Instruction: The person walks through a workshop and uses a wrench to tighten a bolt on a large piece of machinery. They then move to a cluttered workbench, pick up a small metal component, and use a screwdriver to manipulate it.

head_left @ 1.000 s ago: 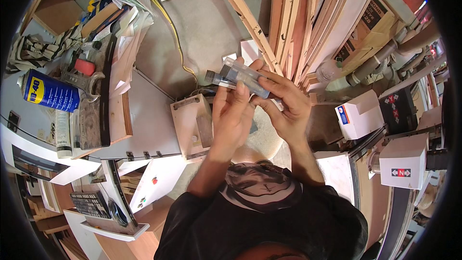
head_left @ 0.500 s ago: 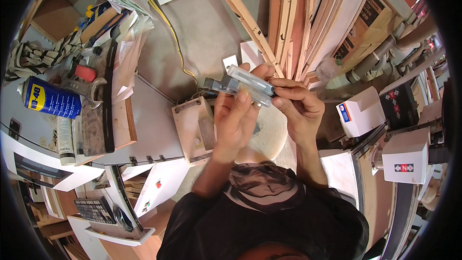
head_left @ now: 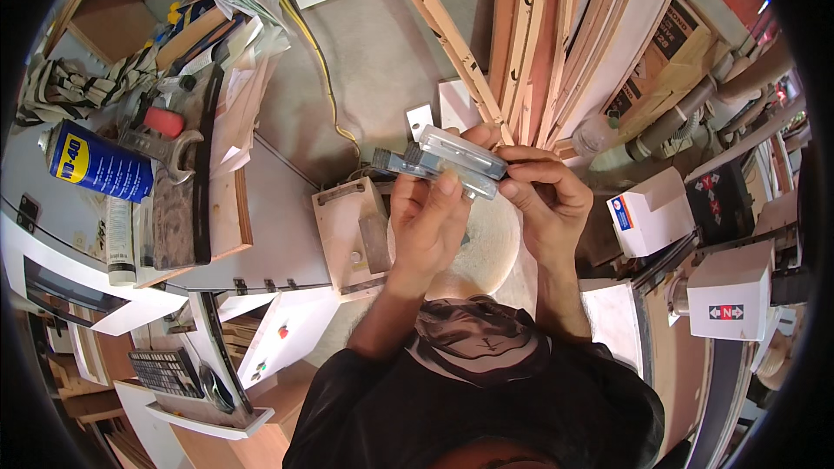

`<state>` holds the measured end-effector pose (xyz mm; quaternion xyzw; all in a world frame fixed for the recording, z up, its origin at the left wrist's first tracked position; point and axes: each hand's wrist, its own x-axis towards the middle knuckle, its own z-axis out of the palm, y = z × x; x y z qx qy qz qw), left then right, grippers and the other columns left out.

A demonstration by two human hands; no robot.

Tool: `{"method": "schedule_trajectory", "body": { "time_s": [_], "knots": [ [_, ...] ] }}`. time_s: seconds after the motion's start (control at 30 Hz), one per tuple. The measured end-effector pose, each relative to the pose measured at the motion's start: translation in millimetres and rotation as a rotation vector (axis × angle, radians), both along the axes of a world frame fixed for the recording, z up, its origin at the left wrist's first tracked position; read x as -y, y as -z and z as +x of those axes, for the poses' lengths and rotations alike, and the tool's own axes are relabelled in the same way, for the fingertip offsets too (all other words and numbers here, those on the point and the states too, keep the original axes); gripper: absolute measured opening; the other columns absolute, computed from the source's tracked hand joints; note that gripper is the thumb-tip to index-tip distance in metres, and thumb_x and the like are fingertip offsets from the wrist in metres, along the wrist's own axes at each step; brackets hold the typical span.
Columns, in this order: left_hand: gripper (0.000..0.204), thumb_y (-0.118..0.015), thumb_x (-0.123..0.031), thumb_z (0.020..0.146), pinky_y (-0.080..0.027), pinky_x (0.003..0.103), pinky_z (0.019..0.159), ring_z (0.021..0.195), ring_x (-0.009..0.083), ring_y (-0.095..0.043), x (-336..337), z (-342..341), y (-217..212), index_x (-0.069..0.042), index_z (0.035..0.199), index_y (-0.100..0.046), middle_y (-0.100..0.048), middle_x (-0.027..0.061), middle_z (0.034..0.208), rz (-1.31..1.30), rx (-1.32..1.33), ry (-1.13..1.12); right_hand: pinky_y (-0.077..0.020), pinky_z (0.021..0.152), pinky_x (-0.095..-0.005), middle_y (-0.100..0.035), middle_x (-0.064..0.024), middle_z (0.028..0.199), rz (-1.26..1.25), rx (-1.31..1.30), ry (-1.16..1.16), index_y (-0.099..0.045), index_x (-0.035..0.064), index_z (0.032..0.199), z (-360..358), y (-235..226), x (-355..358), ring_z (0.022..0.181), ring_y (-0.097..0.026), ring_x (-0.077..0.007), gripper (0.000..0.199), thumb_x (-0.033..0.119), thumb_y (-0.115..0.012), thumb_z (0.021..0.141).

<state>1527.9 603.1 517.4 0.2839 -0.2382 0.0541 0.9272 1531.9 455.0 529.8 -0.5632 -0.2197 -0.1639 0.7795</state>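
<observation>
My left hand (head_left: 427,219) is closed around two slim clear plastic tubes in front of my chest, its thumb pressed on the lower one. The upper tube (head_left: 460,151) lies tilted, its right end lower than its left. Just beneath it, the lower tube (head_left: 479,183) runs nearly alongside, with a dark ribbed end (head_left: 382,159) poking out to the left. With thumb and fingers, my right hand (head_left: 552,201) pinches the dark right end of the upper tube. What is inside the tubes is too small to make out.
At left, a blue spray can (head_left: 102,162), a wrench (head_left: 181,155) and papers (head_left: 239,91) crowd a bench. Long wooden strips (head_left: 512,35) lean ahead. A round pale stool top (head_left: 486,256) is below my hands; a machine with white housings (head_left: 731,291) stands right.
Both hands and the tubes have shifted slightly right and down in the picture, along with a small turn of the whole view. The grip looks the same.
</observation>
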Motion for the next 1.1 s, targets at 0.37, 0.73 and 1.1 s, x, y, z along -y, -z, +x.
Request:
{"method": "schedule_trajectory", "body": {
  "time_s": [0.37,0.73,1.1],
  "knots": [
    [0.041,-0.057,-0.012,0.102,-0.037,0.048,0.115,0.136,0.0330,-0.051,5,-7,-10,0.002,0.140,-0.047,-0.053,0.0244,0.143,-0.005,-0.023,-0.068,-0.0536,0.093,-0.0312,-0.070,-0.0189,0.114,0.093,-0.062,-0.066,-0.064,-0.0029,0.107,2,1,1,0.103,-0.066,-0.0175,0.025,-0.011,-0.072,0.085],
    [0.037,-0.055,-0.011,0.103,-0.044,0.048,0.110,0.133,0.0343,-0.053,3,-8,-15,0.003,0.137,-0.048,-0.054,0.0254,0.140,-0.040,-0.066,-0.055,-0.0608,0.083,-0.0301,-0.071,-0.0194,0.107,0.152,-0.115,-0.052,-0.063,-0.0058,0.109,0,-5,-3,0.095,-0.071,-0.0201,0.021,-0.005,-0.071,0.090],
    [0.028,-0.056,-0.013,0.104,-0.054,0.039,0.094,0.108,0.0246,-0.066,3,-6,-2,0.002,0.127,-0.055,-0.067,0.0182,0.119,0.091,-0.314,-0.268,-0.0578,0.074,-0.0273,-0.072,-0.0122,0.100,-0.003,-0.236,-0.024,-0.067,-0.0056,0.119,-1,4,-8,0.082,-0.068,-0.0138,0.025,0.004,-0.067,0.096]
  ]
}}
